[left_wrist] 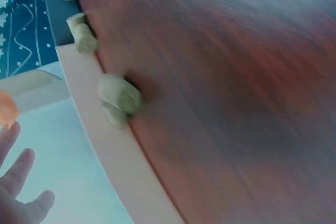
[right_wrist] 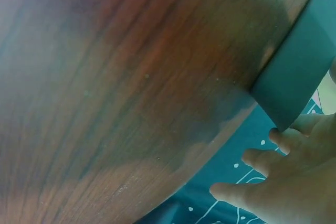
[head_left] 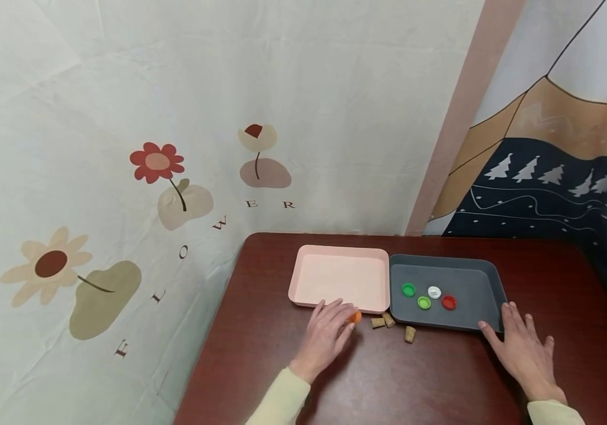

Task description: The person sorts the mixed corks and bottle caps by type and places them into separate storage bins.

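My left hand (head_left: 326, 336) is over the front edge of the pink tray (head_left: 345, 251) and pinches an orange bottle cap (head_left: 355, 317), partly hidden by the fingers. The left wrist view shows that orange cap (left_wrist: 7, 109) at the fingertips. Several corks lie along the trays' front edges, among them one cork (head_left: 410, 334) before the grey tray (head_left: 441, 323) and a blurred cork (left_wrist: 119, 94) by the pink tray. My right hand (head_left: 526, 354) touches the grey tray's front right corner, fingers extended. In the grey tray sit a green cap (head_left: 408, 290), a light green cap (head_left: 423, 303), a white cap (head_left: 434, 292) and a red cap (head_left: 449, 302).
Both trays stand side by side on a dark reddish wooden table (head_left: 399, 383). Behind it hangs a pale cloth with printed flowers (head_left: 157, 161). A dark blue printed cloth (head_left: 542, 195) hangs at the right.
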`<action>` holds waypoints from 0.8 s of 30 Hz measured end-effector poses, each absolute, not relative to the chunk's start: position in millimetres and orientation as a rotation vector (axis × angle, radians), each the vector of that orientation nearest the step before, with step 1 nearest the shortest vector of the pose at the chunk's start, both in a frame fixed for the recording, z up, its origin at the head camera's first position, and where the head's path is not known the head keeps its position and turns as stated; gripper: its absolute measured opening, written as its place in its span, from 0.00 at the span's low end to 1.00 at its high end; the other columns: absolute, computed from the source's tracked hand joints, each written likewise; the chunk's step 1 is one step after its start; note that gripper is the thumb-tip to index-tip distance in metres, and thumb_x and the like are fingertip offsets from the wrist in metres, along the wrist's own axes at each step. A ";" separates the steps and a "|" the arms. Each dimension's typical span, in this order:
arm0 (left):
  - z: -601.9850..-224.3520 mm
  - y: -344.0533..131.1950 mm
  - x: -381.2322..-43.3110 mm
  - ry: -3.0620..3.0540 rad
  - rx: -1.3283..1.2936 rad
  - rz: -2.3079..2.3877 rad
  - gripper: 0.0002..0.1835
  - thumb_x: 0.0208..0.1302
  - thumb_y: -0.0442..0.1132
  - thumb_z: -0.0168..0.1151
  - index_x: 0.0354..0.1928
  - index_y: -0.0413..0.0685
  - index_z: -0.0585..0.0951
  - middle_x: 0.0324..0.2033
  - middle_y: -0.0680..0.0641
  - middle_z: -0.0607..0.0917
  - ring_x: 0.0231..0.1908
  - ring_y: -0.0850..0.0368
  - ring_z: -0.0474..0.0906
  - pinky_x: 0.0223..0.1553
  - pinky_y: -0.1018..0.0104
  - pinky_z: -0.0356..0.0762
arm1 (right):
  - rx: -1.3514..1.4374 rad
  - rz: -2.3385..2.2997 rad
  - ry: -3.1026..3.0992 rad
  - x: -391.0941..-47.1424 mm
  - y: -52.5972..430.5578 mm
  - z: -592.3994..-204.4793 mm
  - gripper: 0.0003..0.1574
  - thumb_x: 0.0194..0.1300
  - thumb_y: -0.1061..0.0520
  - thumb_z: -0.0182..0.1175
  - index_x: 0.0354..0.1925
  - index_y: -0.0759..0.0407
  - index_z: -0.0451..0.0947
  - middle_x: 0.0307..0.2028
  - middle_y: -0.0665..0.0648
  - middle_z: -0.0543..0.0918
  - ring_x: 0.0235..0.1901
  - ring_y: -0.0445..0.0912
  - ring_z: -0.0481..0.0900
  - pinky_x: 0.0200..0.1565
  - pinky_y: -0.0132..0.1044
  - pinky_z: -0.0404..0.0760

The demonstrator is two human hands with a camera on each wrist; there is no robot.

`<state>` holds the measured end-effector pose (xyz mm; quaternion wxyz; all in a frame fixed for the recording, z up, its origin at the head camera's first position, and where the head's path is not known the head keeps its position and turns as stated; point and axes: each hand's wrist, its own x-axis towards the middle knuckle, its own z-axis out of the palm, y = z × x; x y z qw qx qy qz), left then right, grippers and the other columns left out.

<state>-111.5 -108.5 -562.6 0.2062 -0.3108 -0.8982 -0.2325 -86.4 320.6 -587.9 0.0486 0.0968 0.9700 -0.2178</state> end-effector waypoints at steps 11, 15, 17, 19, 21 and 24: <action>-551.1 -61.0 -125.8 -2.430 -0.996 -0.584 0.16 0.69 0.41 0.68 0.58 0.54 0.85 0.57 0.54 0.86 0.65 0.52 0.77 0.67 0.36 0.65 | 0.313 -0.678 2.949 -86.3 319.5 -585.9 0.63 0.75 0.25 0.44 0.78 0.76 0.44 0.77 0.79 0.42 0.74 0.80 0.38 0.60 0.85 0.36; -551.9 -46.1 -129.5 -2.444 -1.019 -0.561 0.18 0.68 0.43 0.69 0.59 0.55 0.85 0.57 0.55 0.86 0.66 0.53 0.76 0.67 0.34 0.65 | 0.324 -0.677 2.938 -86.8 319.1 -585.0 0.64 0.75 0.24 0.44 0.78 0.76 0.44 0.77 0.79 0.42 0.73 0.80 0.38 0.61 0.84 0.35; -553.0 -39.2 -131.1 -2.459 -1.025 -0.531 0.19 0.69 0.44 0.69 0.60 0.56 0.85 0.57 0.56 0.86 0.66 0.54 0.76 0.67 0.34 0.65 | 0.327 -0.677 2.934 -86.9 319.0 -584.7 0.64 0.75 0.24 0.43 0.78 0.76 0.43 0.77 0.79 0.42 0.73 0.80 0.38 0.61 0.84 0.35; -554.4 -32.7 -132.4 -2.469 -1.024 -0.491 0.18 0.69 0.45 0.69 0.60 0.57 0.85 0.57 0.57 0.86 0.66 0.54 0.76 0.68 0.35 0.64 | 0.327 -0.680 2.931 -87.0 318.9 -584.8 0.64 0.75 0.24 0.43 0.78 0.76 0.43 0.77 0.79 0.42 0.73 0.80 0.39 0.61 0.84 0.35; -556.2 -26.5 -133.9 -2.469 -1.030 -0.461 0.18 0.70 0.46 0.68 0.60 0.58 0.85 0.57 0.57 0.86 0.66 0.54 0.76 0.68 0.36 0.64 | 0.326 -0.682 2.928 -86.9 318.8 -584.8 0.65 0.75 0.24 0.43 0.78 0.76 0.43 0.77 0.78 0.41 0.73 0.81 0.38 0.61 0.84 0.35; -557.8 -17.5 -135.9 -2.474 -1.049 -0.424 0.17 0.71 0.47 0.67 0.60 0.60 0.85 0.57 0.58 0.85 0.66 0.54 0.75 0.70 0.37 0.63 | 0.327 -0.684 2.928 -86.4 319.0 -584.9 0.65 0.75 0.23 0.43 0.78 0.75 0.42 0.77 0.78 0.41 0.73 0.81 0.39 0.61 0.84 0.36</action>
